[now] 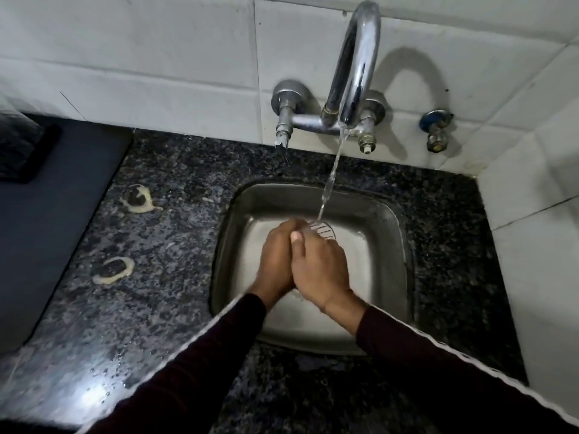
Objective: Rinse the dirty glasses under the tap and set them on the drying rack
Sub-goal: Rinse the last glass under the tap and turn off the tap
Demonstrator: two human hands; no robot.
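Looking down from my head camera, I see both my hands together over the steel sink [388,233], wrapped around a clear ribbed glass [322,230]. My right hand [319,270] curls its fingers round the glass from the near side, thumb pressed up against my other hand. My left hand [277,258] closes on it from the left, fingers bent over the top edge. Only the far end of the glass pokes out beyond my knuckles, tilted away from me; my hands hide the rest.

Water [332,173] runs in a thin stream from the curved chrome tap [357,67] on the tiled wall [156,57] and lands right on the exposed end of the glass. A small separate valve [437,130] sits on the wall to the right of the tap.

Around the sink lies a speckled dark granite counter [175,233], wet near me. Two pale ring-shaped smears [138,198] [113,270] mark it to the left of the sink, well apart from my hands. Farther left is a flat dark surface [40,230] I cannot identify. My dark sleeves [200,358] reach in from the bottom edge.
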